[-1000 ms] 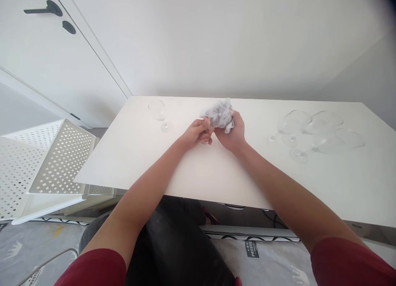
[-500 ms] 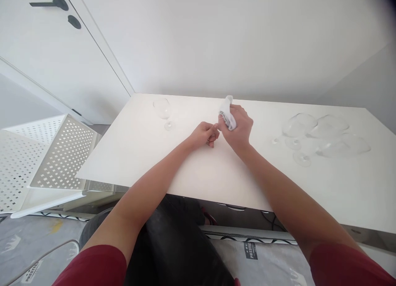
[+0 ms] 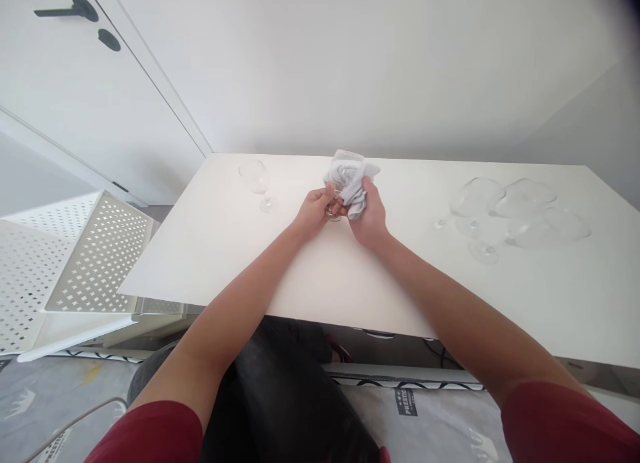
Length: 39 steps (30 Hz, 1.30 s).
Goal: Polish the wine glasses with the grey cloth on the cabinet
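My left hand (image 3: pixel 316 209) is closed on the stem of a wine glass (image 3: pixel 333 217), whose foot shows just below the fingers. A white cloth (image 3: pixel 350 183), bunched up, lies around and behind the glass's bowl, which is mostly hidden by it. My right hand (image 3: pixel 369 213) grips the cloth from the right side, close to the left hand. Both hands are over the middle of the white table (image 3: pixel 320 276). Left of them, another wine glass (image 3: pixel 254 177) stands on the tabletop.
Several clear wine glasses (image 3: pixel 525 197) are grouped on the table's right side. A white perforated metal rack (image 3: pixel 95 263) stands at the left end. Behind are a wall (image 3: pixel 350 63) and a door with a dark handle (image 3: pixel 65 11). A cable (image 3: pixel 80 416) runs across the floor covering.
My right hand has lowered and shifted left toward my left hand. The cloth, earlier crumpled in the right fist, is now spread around the glass. The view has moved slightly.
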{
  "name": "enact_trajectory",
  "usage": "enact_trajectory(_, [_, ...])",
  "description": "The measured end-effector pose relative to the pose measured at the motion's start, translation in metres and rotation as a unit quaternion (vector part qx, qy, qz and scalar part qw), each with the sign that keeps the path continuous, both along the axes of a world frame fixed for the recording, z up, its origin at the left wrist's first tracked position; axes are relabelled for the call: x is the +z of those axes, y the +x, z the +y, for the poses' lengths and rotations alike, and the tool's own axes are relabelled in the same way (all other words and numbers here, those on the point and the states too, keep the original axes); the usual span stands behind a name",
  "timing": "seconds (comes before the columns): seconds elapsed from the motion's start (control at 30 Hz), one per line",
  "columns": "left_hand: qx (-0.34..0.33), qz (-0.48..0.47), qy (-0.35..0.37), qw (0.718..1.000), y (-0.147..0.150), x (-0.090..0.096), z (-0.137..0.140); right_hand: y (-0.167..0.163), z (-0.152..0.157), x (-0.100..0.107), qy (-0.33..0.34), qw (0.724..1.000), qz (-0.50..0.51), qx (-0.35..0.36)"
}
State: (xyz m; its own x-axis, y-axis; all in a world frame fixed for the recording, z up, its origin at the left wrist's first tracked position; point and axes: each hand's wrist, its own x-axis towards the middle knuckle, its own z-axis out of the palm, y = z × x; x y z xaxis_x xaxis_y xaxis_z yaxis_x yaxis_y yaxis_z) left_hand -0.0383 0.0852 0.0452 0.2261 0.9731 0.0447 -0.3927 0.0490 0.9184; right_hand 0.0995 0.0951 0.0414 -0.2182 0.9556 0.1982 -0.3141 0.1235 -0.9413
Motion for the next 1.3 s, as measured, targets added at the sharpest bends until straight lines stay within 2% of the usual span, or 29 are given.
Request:
enact_trajectory(0.1, [0.060, -0.004, -0.006, 0.998, 0.005, -0.007, 0.004, -0.004, 0.000, -0.007, -0.023, 1.000, 0.017, 0.010])
enact_trajectory(0.2, [0.064, -0.015, -0.002, 0.998, 0.006, -0.011, 0.006, -0.001, 0.007, -0.016, -0.021, 1.000, 0.003, -0.005])
enact_trajectory(0.37, [0.115, -0.020, -0.063, 0.991, -0.001, -0.011, 0.010, 0.004, 0.013, -0.025, 0.039, 0.996, -0.074, 0.012])
enact_trajectory(0.5, [0.159, 0.005, -0.057, 0.986, 0.001, -0.013, 0.012, 0.003, 0.010, -0.022, 0.056, 0.997, -0.042, 0.022])
enact_trajectory(0.63, [0.159, -0.037, -0.017, 0.987, 0.001, -0.007, 0.010, 0.005, 0.010, -0.013, -0.011, 0.999, 0.020, 0.042])
enact_trajectory(0.7, [0.120, -0.083, 0.001, 0.989, -0.003, -0.002, 0.008, 0.008, 0.009, -0.008, -0.081, 0.991, 0.034, 0.102])
enact_trajectory(0.77, [0.077, -0.103, 0.005, 0.992, -0.007, 0.003, 0.007, 0.009, 0.005, -0.002, -0.147, 0.972, 0.016, 0.184])
enact_trajectory(0.83, [0.079, -0.087, 0.022, 0.993, -0.010, 0.006, 0.007, 0.006, -0.001, 0.002, -0.159, 0.963, -0.022, 0.217])
enact_trajectory(0.87, [0.102, -0.072, 0.042, 0.991, -0.010, 0.007, 0.007, 0.004, -0.005, 0.003, -0.131, 0.971, -0.053, 0.194])
enact_trajectory(0.93, [0.169, -0.039, 0.084, 0.981, -0.011, 0.006, 0.008, -0.001, -0.012, 0.006, -0.033, 0.986, -0.144, 0.080])
enact_trajectory(1.0, [0.206, -0.018, 0.095, 0.974, -0.010, 0.006, 0.009, -0.004, -0.016, 0.008, 0.043, 0.972, -0.229, -0.010])
enact_trajectory(1.03, [0.203, -0.020, 0.087, 0.975, -0.010, 0.006, 0.008, -0.004, -0.017, 0.009, 0.044, 0.969, -0.242, -0.008])
enact_trajectory(1.07, [0.186, -0.033, 0.073, 0.979, -0.011, 0.006, 0.008, -0.004, -0.016, 0.010, 0.019, 0.974, -0.225, 0.024])
enact_trajectory(1.13, [0.134, -0.077, 0.045, 0.987, -0.011, 0.007, 0.006, -0.001, -0.014, 0.012, -0.075, 0.979, -0.131, 0.136])
enact_trajectory(1.2, [0.096, -0.102, 0.035, 0.990, -0.011, 0.008, 0.005, 0.003, -0.012, 0.013, -0.146, 0.961, -0.054, 0.228])
enact_trajectory(1.23, [0.096, -0.095, 0.039, 0.990, -0.011, 0.009, 0.004, 0.004, -0.011, 0.013, -0.146, 0.959, -0.052, 0.237])
enact_trajectory(1.27, [0.112, -0.075, 0.049, 0.990, -0.011, 0.010, 0.004, 0.005, -0.011, 0.012, -0.120, 0.966, -0.080, 0.216])
enact_trajectory(1.3, [0.138, -0.049, 0.059, 0.987, -0.011, 0.011, 0.004, 0.005, -0.011, 0.010, -0.073, 0.975, -0.131, 0.165])
